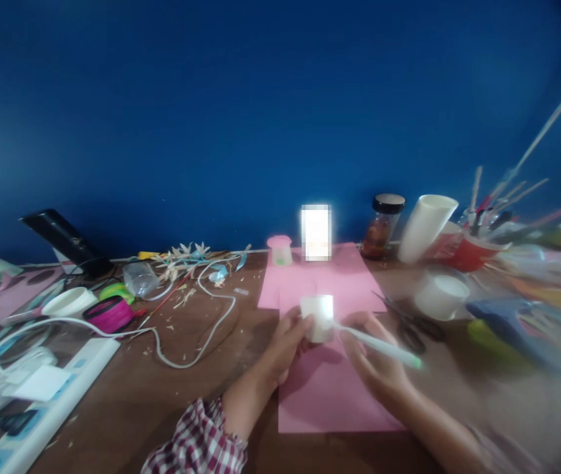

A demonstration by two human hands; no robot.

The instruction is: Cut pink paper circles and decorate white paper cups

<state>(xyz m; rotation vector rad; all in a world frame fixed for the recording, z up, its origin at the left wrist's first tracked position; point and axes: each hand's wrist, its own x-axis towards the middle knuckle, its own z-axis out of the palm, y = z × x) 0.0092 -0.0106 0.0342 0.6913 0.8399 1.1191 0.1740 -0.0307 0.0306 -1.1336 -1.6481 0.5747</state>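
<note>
My left hand (288,342) is closed around a small white cup-like piece (318,317), held upright over a pink paper sheet (330,395) on the brown table. My right hand (374,359) grips a thin white stick with a pale green end (384,347); its other tip touches the white piece. The left sleeve is red-and-white plaid. A pair of dark scissors (406,322) lies just right of the hands.
A white power strip (38,408) and white cable (196,349) lie at left, with a pink thread spool (110,313). A brown jar (382,227), white cups (426,227), a red cup of brushes (473,253) and a blue glue gun (512,326) crowd the right. Blue wall behind.
</note>
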